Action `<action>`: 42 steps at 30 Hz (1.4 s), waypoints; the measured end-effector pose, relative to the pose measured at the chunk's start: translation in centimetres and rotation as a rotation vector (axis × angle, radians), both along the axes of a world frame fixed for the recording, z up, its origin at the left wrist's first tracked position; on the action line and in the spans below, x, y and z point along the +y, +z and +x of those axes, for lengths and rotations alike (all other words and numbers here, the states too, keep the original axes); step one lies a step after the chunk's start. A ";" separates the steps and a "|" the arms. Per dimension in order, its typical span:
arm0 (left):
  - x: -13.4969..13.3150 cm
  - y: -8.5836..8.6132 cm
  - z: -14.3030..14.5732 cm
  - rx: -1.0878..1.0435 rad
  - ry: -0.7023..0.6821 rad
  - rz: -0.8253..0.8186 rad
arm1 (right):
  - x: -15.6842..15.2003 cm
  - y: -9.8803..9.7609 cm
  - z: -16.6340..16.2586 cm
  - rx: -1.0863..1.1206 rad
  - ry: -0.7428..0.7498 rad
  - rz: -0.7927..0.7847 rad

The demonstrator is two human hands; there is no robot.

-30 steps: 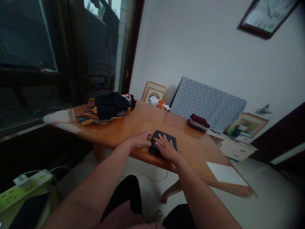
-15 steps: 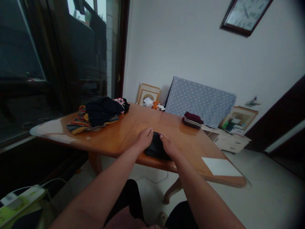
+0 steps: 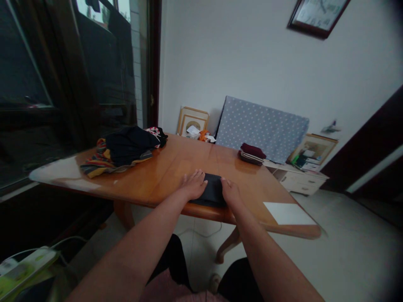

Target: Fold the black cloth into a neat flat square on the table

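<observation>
A dark garment (image 3: 213,189), folded into a flat rectangle, lies at the table's near edge. My left hand (image 3: 193,186) rests flat on its left side, fingers stretched forward and nothing gripped. At the opposite side my right hand (image 3: 230,191) holds the garment's right edge, with the thumb on top and the other fingers mostly hidden. What kind of garment it is cannot be made out.
On the wooden table (image 3: 176,163), a loose heap of clothes (image 3: 127,147) lies at the left. A stack of folded clothes (image 3: 252,153) sits at the back right, and a white sheet (image 3: 288,213) near the right corner.
My left hand has let go of the garment's far edge and flattened out on its left side. My right hand has shifted slightly to the right along it. The garment now looks wider and flatter.
</observation>
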State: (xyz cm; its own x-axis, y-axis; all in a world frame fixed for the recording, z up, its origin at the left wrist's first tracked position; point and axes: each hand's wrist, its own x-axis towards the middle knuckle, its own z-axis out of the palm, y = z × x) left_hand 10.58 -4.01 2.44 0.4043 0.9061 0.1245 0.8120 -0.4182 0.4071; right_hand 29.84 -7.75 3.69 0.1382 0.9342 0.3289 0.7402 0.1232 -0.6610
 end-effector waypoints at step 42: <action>0.8 -0.8 0.1 0.069 0.082 0.032 | -2.2 -2.1 0.9 -0.342 0.041 -0.295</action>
State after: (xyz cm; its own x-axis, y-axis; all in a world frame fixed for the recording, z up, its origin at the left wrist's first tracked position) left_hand 10.72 -3.18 1.66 0.3380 0.9323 0.1285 0.8697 -0.3616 0.3360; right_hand 30.73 -9.94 1.64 0.0286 0.9973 0.0682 0.9205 0.0003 -0.3908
